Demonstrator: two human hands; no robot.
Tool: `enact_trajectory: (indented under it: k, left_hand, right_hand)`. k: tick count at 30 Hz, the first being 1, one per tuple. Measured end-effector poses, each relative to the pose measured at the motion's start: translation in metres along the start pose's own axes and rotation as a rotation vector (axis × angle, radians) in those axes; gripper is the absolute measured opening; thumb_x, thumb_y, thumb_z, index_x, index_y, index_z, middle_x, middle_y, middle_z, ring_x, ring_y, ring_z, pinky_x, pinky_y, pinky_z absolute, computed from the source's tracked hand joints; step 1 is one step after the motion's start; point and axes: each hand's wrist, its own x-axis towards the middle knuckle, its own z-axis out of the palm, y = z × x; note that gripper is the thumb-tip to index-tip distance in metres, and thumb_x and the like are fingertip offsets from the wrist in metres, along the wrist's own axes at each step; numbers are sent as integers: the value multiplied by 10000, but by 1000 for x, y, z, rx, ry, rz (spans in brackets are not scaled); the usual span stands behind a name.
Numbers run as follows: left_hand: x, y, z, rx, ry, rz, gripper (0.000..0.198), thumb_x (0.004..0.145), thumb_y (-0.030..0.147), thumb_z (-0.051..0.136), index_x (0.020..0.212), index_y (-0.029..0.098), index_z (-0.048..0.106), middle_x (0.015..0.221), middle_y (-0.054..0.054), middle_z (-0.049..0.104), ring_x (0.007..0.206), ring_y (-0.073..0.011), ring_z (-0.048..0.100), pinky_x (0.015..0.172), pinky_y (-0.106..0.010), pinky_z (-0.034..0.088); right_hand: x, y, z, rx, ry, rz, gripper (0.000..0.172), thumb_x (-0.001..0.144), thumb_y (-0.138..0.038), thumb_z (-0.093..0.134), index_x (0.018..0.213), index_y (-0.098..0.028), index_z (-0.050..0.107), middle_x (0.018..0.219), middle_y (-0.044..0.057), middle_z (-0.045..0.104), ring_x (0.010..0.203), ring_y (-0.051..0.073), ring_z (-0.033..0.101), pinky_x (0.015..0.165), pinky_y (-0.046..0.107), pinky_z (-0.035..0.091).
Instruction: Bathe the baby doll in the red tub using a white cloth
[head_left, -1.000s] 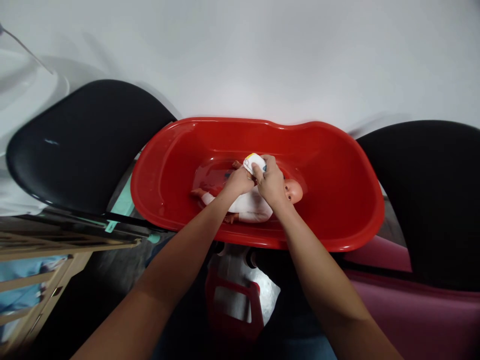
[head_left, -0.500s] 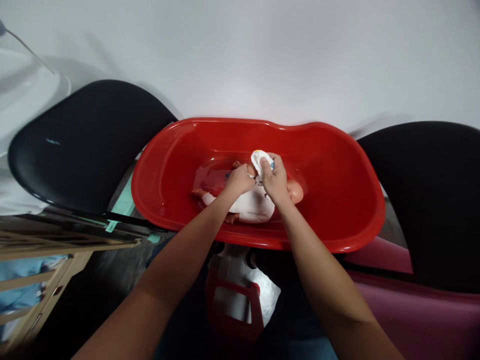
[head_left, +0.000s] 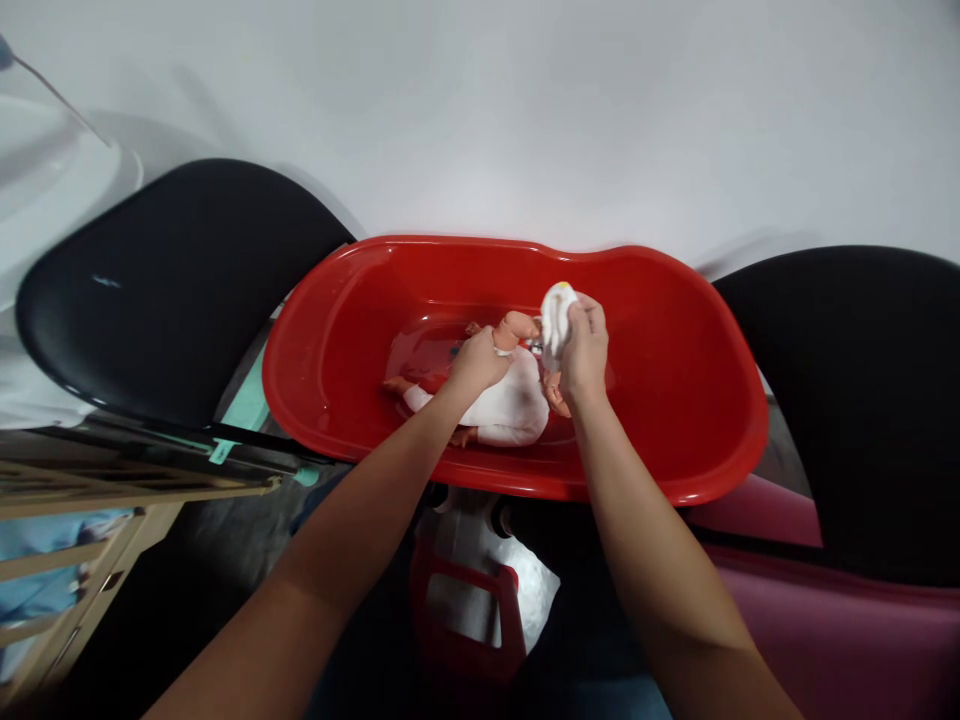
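Note:
A baby doll (head_left: 508,405) in a white bodysuit lies in shallow water inside a red plastic baby bath (head_left: 675,420). My left hand (head_left: 476,362) is closed around the doll's wrist and holds its bare arm up. My right hand (head_left: 583,352) is closed on a small white mitten (head_left: 557,310) with a yellow spot, raised just right of the doll's bare hand. My right hand hides most of the doll's head.
Two black chairs flank the bath, one at the left (head_left: 172,290) and one at the right (head_left: 862,400). A white wall lies behind. A wooden crib frame (head_left: 82,520) is at lower left. A red stool with white cloth (head_left: 472,590) stands below the bath.
My right hand has pulled the white mitten off the doll's hand and moved it right and up. The doll's bare hand now shows. My left hand keeps its hold on the wrist.

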Motion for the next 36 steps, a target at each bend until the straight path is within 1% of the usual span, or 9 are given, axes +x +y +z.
enact_trajectory:
  k: [3,6,13,20,25,27,29,34,36]
  left_hand:
    - [-4,-1,4,-48,22,-15,351,1043,325,682,1382,233,690,1372,-153,759,1252,-333,720,936,-374,542]
    - [-6,-3,9,-26,23,-7,342,1059,314,624,1379,208,685,1365,-180,755,1231,-348,729,933,-395,543]
    - [-6,1,10,154,-31,24,389,1047,308,626,1412,185,681,1361,-199,751,1210,-357,736,928,-405,560]
    - [-10,6,6,234,-66,54,368,1030,302,672,1382,198,709,1339,-186,759,1199,-368,740,933,-425,582]
    - [-7,7,6,233,-51,19,374,1101,305,540,1425,182,679,1377,-195,738,1224,-347,731,962,-405,580]
    - [-7,7,7,233,-52,34,380,1120,301,488,1426,173,674,1379,-199,734,1219,-348,732,951,-406,580]
    - [-7,7,8,232,-55,36,369,1118,298,492,1407,171,682,1360,-204,741,1201,-349,739,946,-411,577]
    - [-9,6,9,204,-71,-11,352,1058,298,649,1395,202,682,1291,-196,770,1199,-342,742,981,-406,556]
    - [-8,6,9,195,-66,-8,354,1055,298,657,1396,204,678,1305,-199,764,1211,-348,739,989,-412,553]
  right_hand:
    - [-9,-1,4,-281,-203,-278,460,1064,-576,474,1355,-266,651,1303,115,714,1168,275,689,979,444,576]
    - [-17,-3,5,-532,-326,-367,462,1065,-513,519,1407,-246,680,1322,138,705,1227,304,664,1071,481,531]
    - [-21,-14,1,-770,-309,-258,509,1098,-569,454,1395,-223,680,1285,170,729,1126,342,690,942,460,532]
    - [-17,-16,1,-815,-297,8,663,1123,-680,265,1197,-195,712,972,167,777,925,326,716,814,401,502]
    - [-22,-17,-3,-880,-395,-334,529,1139,-516,378,1479,-208,640,1310,173,711,1171,327,672,937,405,524]
    - [-23,-17,-3,-916,-437,-441,521,1147,-457,365,1536,-214,613,1333,173,682,1221,326,644,986,412,515]
    - [-23,-16,-2,-929,-438,-431,504,1154,-447,348,1498,-214,634,1294,168,685,1184,318,647,962,404,511]
    - [-19,-11,2,-900,-320,-158,541,1159,-539,278,1251,-181,673,1128,167,721,953,286,656,813,374,477]
    - [-18,-10,2,-876,-311,-156,542,1156,-552,285,1234,-184,674,1103,159,716,938,280,647,801,369,466]
